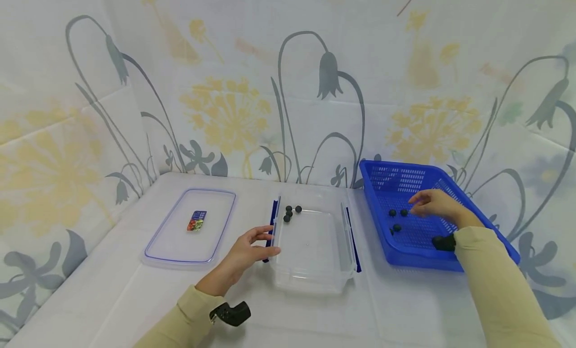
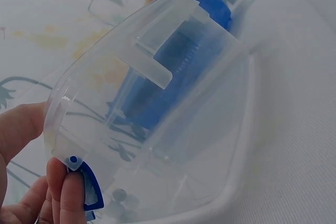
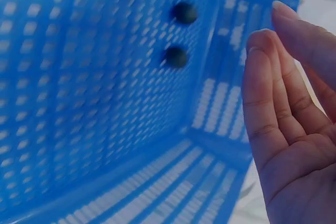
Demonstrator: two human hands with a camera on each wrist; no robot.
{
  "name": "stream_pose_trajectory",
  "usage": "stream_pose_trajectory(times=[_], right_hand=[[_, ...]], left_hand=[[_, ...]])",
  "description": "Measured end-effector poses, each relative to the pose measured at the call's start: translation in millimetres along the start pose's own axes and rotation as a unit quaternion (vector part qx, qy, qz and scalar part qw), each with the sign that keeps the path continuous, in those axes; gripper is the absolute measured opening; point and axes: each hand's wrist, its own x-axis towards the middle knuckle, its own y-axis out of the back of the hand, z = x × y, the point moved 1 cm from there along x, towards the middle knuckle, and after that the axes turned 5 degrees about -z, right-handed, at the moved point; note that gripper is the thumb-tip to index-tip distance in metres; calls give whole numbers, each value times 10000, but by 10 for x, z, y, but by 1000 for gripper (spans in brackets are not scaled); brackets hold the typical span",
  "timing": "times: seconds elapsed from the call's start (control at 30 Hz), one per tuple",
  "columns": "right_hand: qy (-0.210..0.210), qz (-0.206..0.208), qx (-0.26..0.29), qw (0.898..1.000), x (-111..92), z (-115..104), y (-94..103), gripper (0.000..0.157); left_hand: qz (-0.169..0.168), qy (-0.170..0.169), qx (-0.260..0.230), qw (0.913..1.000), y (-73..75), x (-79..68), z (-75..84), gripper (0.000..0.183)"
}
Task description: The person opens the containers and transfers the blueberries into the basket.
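Note:
My left hand (image 1: 246, 253) grips the left rim of a clear plastic container (image 1: 310, 282). Its thumb lies over the rim, and in the left wrist view the fingers rest by a blue side clip (image 2: 93, 187). Several small dark balls (image 1: 287, 218) sit near the container's far left corner. Over a blue perforated basket (image 1: 407, 258), my right hand (image 1: 434, 205) hovers with relaxed fingers and nothing between them. More dark balls (image 1: 397, 228) lie on the basket floor; the right wrist view shows a ball (image 3: 176, 57) apart from the fingertips (image 3: 258, 40).
To the left of the container, a clear lid with a purple-blue seal (image 1: 173, 250) lies flat, bearing a colourful label (image 1: 196, 221). A white cloth (image 1: 112, 298) covers the table. Behind it hangs a flower-printed curtain (image 1: 252, 33).

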Motion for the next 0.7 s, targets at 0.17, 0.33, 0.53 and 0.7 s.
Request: stream_pose_trajectory(times=[0.17, 0.33, 0.53, 0.7], right_hand=[[300, 95, -11, 9995, 79, -243, -38, 30], [552, 105, -6, 9984, 179, -554, -135, 30], [723, -56, 7, 9974, 347, -889, -288, 29], [1032, -131, -25, 9946, 503, -1134, -422, 26]], left_hand=[[5, 4, -17, 10000, -8, 10, 3, 61], [-40, 14, 8, 10000, -13, 23, 8, 61], [-41, 26, -31, 10000, -22, 8, -9, 62], [-22, -5, -44, 10000, -15, 2, 1, 61]])
